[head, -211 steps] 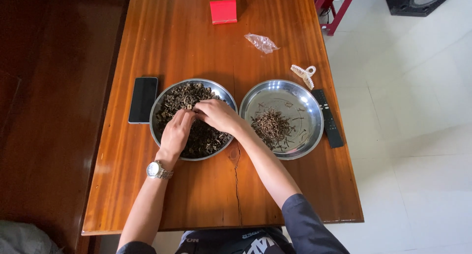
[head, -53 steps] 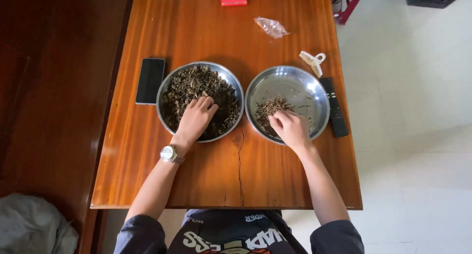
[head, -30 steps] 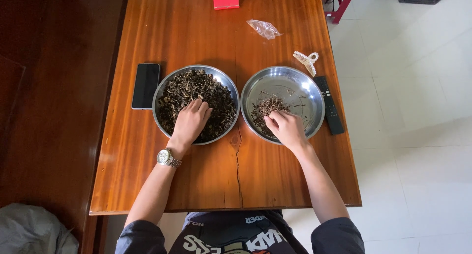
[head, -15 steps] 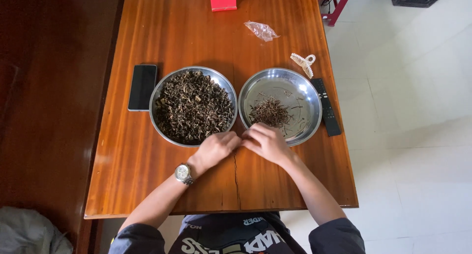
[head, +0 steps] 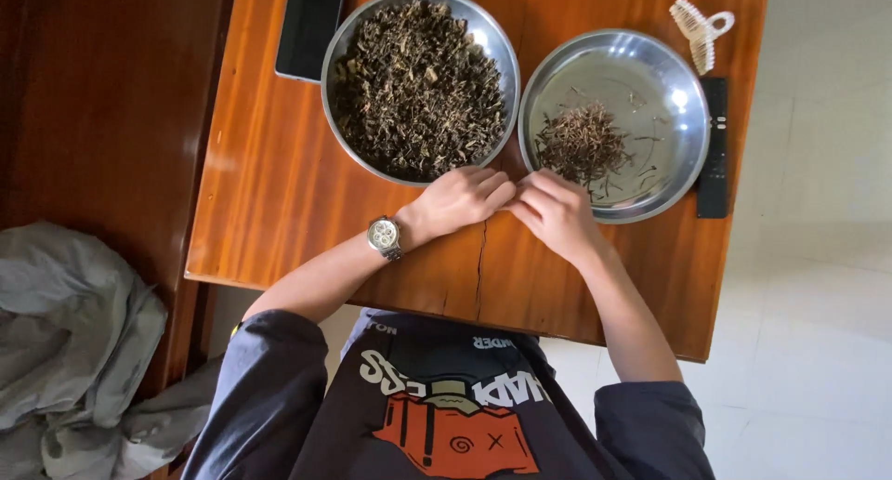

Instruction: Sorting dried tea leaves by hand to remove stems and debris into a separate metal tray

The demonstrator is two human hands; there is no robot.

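Meeting fingertips, left hand, right hand, curled, perhaps pinching something unseen, below steel bowls.

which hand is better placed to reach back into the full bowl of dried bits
Left. The left hand rests at the rim of the full bowl, while the right hand sits by the sparser bowl.

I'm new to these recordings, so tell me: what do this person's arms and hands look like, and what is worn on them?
Both hands, the left hand and right hand, are bare, with no gloves. The forearms are uncovered. A silver metal wristwatch with a round dial sits on the left wrist. Dark navy short sleeves cover the upper arms.
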